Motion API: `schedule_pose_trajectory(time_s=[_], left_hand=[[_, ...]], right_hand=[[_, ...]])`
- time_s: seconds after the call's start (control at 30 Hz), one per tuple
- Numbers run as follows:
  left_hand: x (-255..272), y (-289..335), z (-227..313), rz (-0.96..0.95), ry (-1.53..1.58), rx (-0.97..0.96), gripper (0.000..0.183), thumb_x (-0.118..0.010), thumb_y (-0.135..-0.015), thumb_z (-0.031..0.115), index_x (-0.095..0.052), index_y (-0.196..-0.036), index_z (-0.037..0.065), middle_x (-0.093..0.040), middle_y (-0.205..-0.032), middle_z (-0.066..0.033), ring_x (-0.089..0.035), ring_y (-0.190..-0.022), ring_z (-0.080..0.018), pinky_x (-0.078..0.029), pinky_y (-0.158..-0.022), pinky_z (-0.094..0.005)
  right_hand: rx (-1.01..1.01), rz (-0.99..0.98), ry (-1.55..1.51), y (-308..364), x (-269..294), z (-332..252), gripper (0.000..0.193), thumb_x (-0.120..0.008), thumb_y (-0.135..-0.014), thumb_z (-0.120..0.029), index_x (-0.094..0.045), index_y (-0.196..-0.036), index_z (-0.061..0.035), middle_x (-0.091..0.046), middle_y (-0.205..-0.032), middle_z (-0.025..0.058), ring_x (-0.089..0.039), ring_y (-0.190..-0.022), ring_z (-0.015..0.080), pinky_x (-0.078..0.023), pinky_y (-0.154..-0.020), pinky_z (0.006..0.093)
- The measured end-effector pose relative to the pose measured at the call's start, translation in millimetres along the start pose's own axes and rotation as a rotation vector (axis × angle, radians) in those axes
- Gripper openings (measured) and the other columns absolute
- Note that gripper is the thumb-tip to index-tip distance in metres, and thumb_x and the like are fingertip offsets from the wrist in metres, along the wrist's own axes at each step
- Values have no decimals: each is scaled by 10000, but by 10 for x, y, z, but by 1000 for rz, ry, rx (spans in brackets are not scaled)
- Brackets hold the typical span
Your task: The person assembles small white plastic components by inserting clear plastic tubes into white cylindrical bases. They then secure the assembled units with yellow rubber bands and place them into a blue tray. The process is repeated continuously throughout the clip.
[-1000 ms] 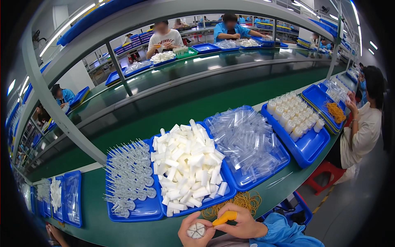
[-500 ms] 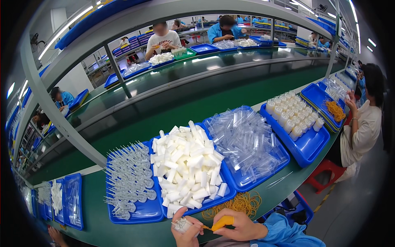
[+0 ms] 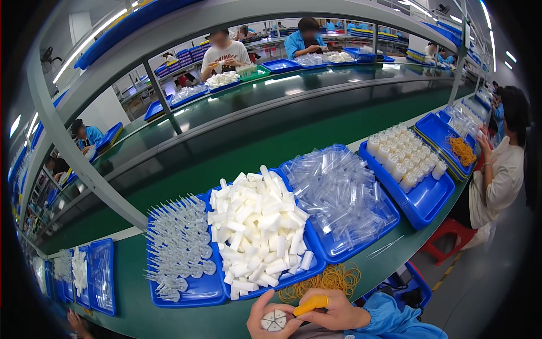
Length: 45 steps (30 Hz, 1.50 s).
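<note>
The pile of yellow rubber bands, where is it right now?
In the head view the yellow rubber bands lie on the green table, just in front of the tray of white pieces and just beyond the right hand.

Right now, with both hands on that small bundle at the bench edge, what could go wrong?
The left hand grips a small bundle of white pieces at the table's near edge; a loose piece might drop to the floor. The right hand, with a yellow finger cot, works beside the loose rubber bands, which might get swept off. The heaped white tubes could spill over their blue tray.
</note>
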<state>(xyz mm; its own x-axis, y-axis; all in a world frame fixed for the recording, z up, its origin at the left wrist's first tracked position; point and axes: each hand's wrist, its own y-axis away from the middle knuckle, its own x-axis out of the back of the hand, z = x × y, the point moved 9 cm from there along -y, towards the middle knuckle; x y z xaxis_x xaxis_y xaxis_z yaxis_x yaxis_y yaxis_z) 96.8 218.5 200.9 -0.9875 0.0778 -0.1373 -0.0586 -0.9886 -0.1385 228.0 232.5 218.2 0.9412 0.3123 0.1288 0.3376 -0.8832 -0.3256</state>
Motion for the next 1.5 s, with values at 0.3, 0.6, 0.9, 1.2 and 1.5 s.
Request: schedule_pose_trajectory(time_s=[0.3,0.6,0.9,1.2,1.5], left_hand=[[-60,-65,-27,-96,-110,53,721,-719,-689,-39,-401,-1335,12,-615,-846,-37,-574,-761,-105,-486,-709,-238],[-106,-123,242,-50,-488,-188,622,-738,-647,22,-535,-1235,35,-638,-797,-99,-617,-688,-184,-508,-664,-291],[-92,-62,522,84,-486,-510,290,-717,-685,18,-641,-964,14,-646,-840,-133,-633,-738,-255,-510,-683,-335],[-88,-18,-54,71,101,84,334,-674,-690,-39,-559,-999,16,-594,-773,-73,-573,-679,-164,-485,-635,-261],[-279,148,-516,-634,1079,212,657,-643,-817,67,-335,-1393,138,-530,-1161,-119,-559,-1061,-239,-465,-892,-345]], right_hand=[[-183,-23,-28,39,-11,163,243,-701,-800,-56,-635,-1028,-3,-601,-861,63,-571,-719,104,-458,-629,234],[-329,-24,-332,107,-65,452,308,-651,-838,-19,-530,-1120,5,-585,-930,35,-557,-885,93,-451,-809,249],[-290,77,-828,161,-14,322,305,-581,-868,14,-481,-1156,3,-567,-907,95,-576,-845,153,-466,-767,285],[-443,-99,-666,154,-159,375,313,-573,-879,-13,-467,-1173,9,-566,-912,70,-549,-811,109,-454,-756,247],[-518,-112,-863,204,-250,349,319,-589,-864,-17,-472,-1160,-3,-575,-907,84,-552,-744,99,-390,-593,210]])
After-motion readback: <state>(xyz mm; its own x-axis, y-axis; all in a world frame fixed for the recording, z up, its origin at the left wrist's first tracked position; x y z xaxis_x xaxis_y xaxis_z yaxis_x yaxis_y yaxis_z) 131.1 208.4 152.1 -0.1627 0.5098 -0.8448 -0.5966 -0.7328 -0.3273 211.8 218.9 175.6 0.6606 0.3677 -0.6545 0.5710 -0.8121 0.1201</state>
